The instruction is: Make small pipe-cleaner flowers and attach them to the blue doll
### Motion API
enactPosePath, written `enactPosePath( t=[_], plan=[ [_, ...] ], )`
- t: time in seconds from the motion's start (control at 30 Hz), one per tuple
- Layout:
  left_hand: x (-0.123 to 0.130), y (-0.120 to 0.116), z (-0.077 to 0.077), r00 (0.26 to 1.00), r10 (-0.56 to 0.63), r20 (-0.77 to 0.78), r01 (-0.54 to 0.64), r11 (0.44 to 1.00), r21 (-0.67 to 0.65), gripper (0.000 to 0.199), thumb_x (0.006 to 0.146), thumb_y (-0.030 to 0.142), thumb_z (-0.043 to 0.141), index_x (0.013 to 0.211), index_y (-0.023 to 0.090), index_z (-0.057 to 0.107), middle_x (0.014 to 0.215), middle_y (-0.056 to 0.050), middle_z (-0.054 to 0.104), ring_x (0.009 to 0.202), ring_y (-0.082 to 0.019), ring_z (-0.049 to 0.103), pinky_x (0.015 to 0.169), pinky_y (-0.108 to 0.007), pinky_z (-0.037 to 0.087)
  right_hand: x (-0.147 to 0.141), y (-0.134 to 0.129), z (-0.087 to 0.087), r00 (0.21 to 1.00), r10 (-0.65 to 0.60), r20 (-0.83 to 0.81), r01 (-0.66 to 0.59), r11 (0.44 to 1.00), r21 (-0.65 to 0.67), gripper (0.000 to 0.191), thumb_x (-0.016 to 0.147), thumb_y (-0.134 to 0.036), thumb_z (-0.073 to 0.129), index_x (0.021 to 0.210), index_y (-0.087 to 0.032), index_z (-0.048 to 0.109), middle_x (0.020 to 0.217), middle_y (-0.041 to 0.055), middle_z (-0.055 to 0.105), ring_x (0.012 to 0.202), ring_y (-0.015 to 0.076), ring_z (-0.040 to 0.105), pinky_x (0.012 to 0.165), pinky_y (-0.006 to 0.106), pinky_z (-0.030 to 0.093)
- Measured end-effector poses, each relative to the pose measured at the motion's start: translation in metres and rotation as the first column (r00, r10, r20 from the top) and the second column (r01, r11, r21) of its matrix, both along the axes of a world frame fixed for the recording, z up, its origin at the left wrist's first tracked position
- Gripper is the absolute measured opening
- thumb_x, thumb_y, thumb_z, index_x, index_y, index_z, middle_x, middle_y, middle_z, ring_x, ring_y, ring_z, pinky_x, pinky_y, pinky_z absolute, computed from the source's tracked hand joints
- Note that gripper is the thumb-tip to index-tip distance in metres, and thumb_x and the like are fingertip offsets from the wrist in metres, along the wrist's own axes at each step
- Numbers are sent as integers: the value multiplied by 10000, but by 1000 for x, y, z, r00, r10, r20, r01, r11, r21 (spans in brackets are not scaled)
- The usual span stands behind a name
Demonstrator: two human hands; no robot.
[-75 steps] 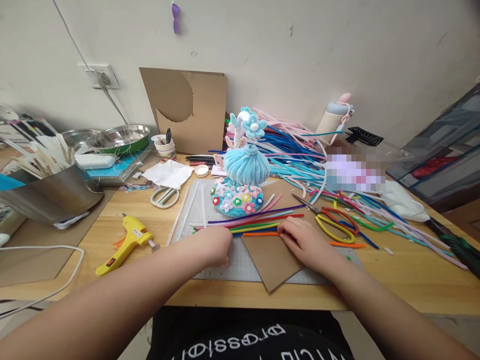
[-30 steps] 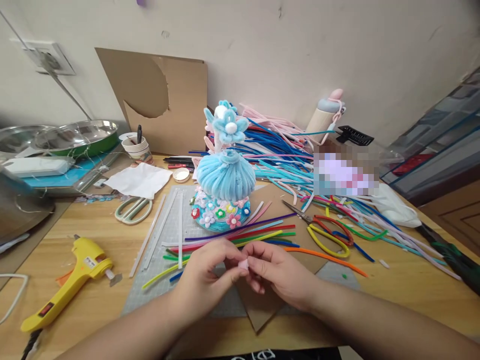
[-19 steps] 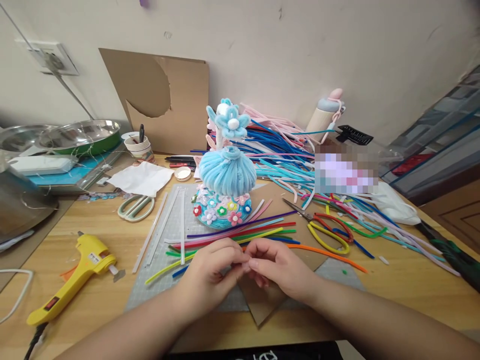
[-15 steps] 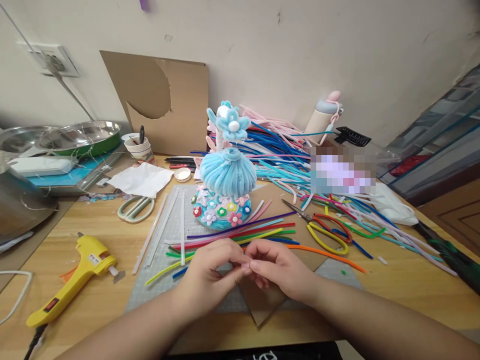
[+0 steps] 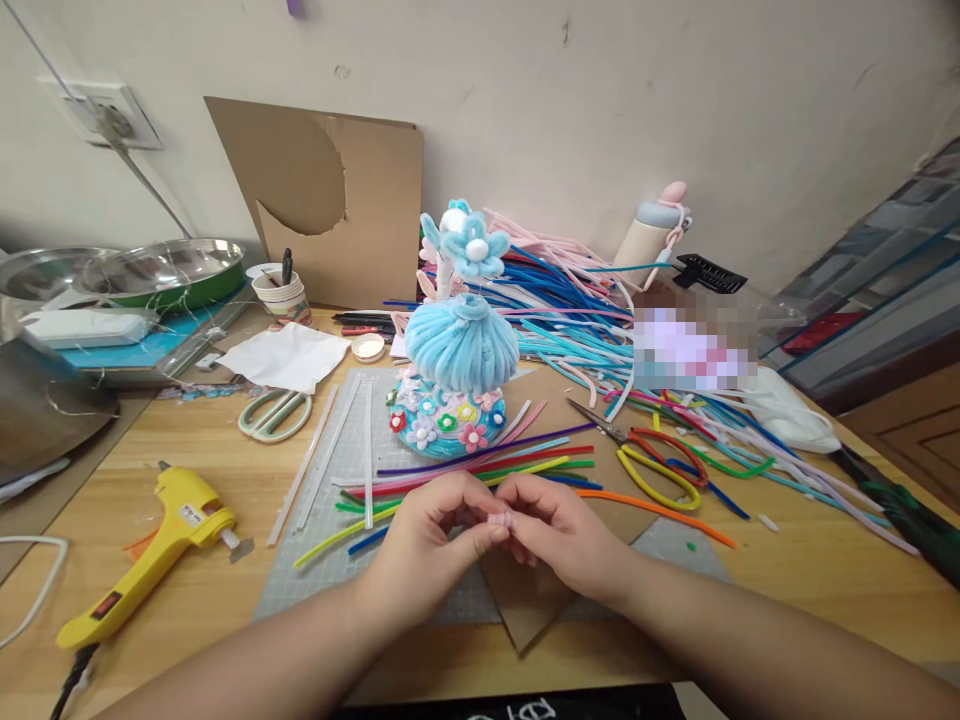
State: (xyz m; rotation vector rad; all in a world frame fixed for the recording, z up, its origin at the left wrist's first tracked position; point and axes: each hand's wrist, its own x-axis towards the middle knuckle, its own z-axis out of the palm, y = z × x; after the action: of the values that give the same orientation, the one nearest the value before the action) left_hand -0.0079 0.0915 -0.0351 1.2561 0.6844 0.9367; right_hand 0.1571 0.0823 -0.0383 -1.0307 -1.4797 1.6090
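Note:
My left hand (image 5: 442, 540) and my right hand (image 5: 559, 530) meet fingertip to fingertip above the cutting mat (image 5: 300, 590). Pinched between them is a small pale pink piece (image 5: 504, 519), possibly a bit of chenille stem; the fingers cover most of it. Just beyond the hands lie loose coloured chenille stems (image 5: 480, 464) in purple, red, green, yellow and blue. Behind these stands a blue chenille-stem ornament (image 5: 461, 345), with a pleated dome, a blue flower on top and a base (image 5: 446, 425) covered in small flowers.
A yellow glue gun (image 5: 161, 550) lies at left, with clear glue sticks (image 5: 367, 455) on the mat. Scissors with red and yellow handles (image 5: 637, 455) rest at right. A heap of chenille stems (image 5: 555, 290) and a bottle (image 5: 646, 240) are behind. Cardboard (image 5: 375, 200) leans on the wall.
My fingers have shifted slightly around the small pink piece, and more of it shows between the thumbs. The whole view has moved a little; the things on the table stay put.

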Motion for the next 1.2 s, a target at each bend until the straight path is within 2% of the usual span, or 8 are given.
enactPosePath(
  t=[0.13, 0.27, 0.4, 0.57, 0.73, 0.9, 1.07, 1.2],
  plan=[
    [0, 3, 5, 1000, 20, 10, -19, 993, -118, 187, 698, 266, 738, 779, 141, 627, 724, -20, 666, 664, -137, 635, 636, -254, 509, 3, -1, 2, 997, -29, 73, 16, 983, 180, 231, 898, -359, 489, 772, -172, 537, 663, -22, 483, 563, 83, 443, 514, 197, 372],
    [-1, 5, 5, 1000, 0, 23, 4, 982, -188, 224, 681, 310, 750, 735, 125, 636, 643, -11, 643, 583, -114, 595, 592, -241, 484, 5, -3, 5, 993, 10, 114, -45, 949, 313, 210, 926, -305, 453, 813, -173, 572, 724, 2, 539, 642, 104, 493, 589, 215, 411],
    [-4, 7, 0, 993, -67, 98, 90, 963, -255, 220, 712, 315, 728, 750, 118, 638, 630, -17, 645, 570, -118, 595, 588, -247, 474, 5, -3, 7, 989, 41, 141, -93, 918, 386, 211, 938, -254, 427, 830, -176, 590, 762, 17, 579, 714, 120, 545, 673, 237, 439],
    [-5, 9, -3, 976, -146, 164, 199, 902, -384, 215, 755, 320, 689, 757, 117, 617, 634, -10, 621, 558, -99, 569, 586, -233, 448, 8, -3, 5, 977, 74, 202, -159, 882, 443, 216, 943, -234, 404, 859, -188, 597, 801, 33, 605, 769, 137, 568, 745, 266, 454],
    [-1, 4, 1, 997, -63, 43, 73, 954, -292, 252, 750, 342, 685, 792, 149, 527, 632, 21, 584, 574, -108, 564, 589, -250, 459, 7, -2, 3, 965, 44, 260, -163, 875, 457, 211, 938, -240, 415, 828, -188, 588, 782, 29, 598, 755, 141, 560, 729, 262, 447],
    [-3, 1, 6, 994, -29, -102, 12, 986, -164, 172, 816, 299, 607, 802, 152, 518, 658, 21, 575, 631, -102, 555, 633, -239, 444, 1, -2, 7, 951, -47, 305, -68, 932, 355, 220, 940, -273, 418, 806, -182, 566, 768, 18, 595, 714, 134, 553, 671, 242, 435],
    [-7, 6, 6, 999, -19, -43, 11, 983, -184, 178, 812, 302, 611, 814, 143, 531, 691, 3, 592, 655, -113, 567, 658, -257, 453, -6, 2, 21, 937, -50, 347, -54, 957, 286, 204, 931, -253, 437, 773, -179, 542, 723, 3, 586, 670, 129, 536, 613, 232, 419],
    [-9, 10, 1, 999, -14, 50, 26, 966, -258, 184, 845, 327, 563, 813, 160, 491, 619, 35, 538, 559, -97, 520, 597, -251, 428, -14, 8, 28, 964, -8, 265, -81, 943, 323, 241, 946, -244, 417, 757, -179, 550, 723, 1, 607, 699, 126, 575, 672, 239, 440]
  ],
)
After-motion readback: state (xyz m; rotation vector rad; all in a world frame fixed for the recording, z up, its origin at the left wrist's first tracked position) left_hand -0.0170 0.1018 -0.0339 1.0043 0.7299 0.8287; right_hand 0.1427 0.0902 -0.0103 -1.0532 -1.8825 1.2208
